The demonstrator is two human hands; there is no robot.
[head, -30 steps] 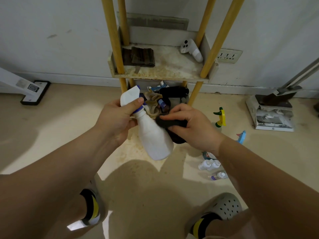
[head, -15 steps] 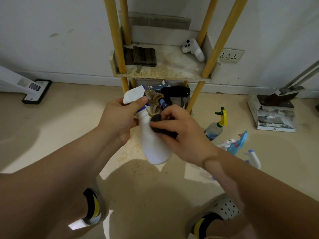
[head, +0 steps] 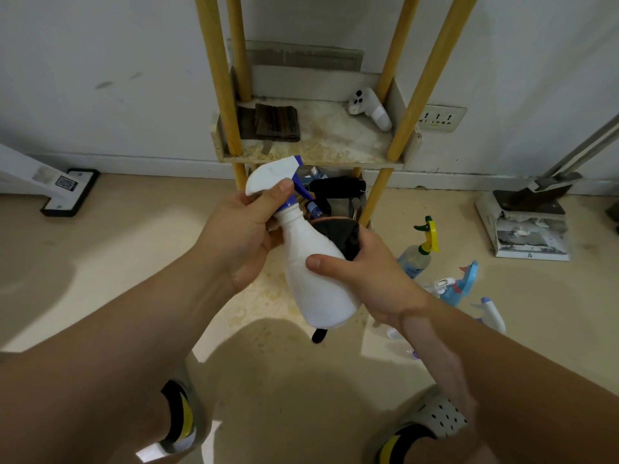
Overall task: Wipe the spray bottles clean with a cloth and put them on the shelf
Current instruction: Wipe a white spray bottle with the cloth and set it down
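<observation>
A white spray bottle (head: 313,283) with a blue-trimmed trigger head is held in mid-air in front of the shelf (head: 315,152). My left hand (head: 244,229) grips its neck and head, thumb on the trigger housing. My right hand (head: 365,272) wraps a black cloth (head: 341,237) round the far side of the body, thumb pressed on the front; a cloth corner hangs below the bottle's base. On the floor to the right lie more spray bottles: a clear one with a yellow head (head: 418,252), a light blue one (head: 459,286) and a white one (head: 490,313).
The shelf has yellow posts, a folded brown cloth (head: 271,123) and a white controller (head: 368,108) on its stained board; clutter sits on the level below. A dustpan on a box (head: 526,226) stands at the right wall, a white device base (head: 67,192) at the left. My feet are below.
My right hand slid with the cloth from the bottle's front round to its far side and lower down the body. The bottle tilted slightly; my left hand kept its grip.
</observation>
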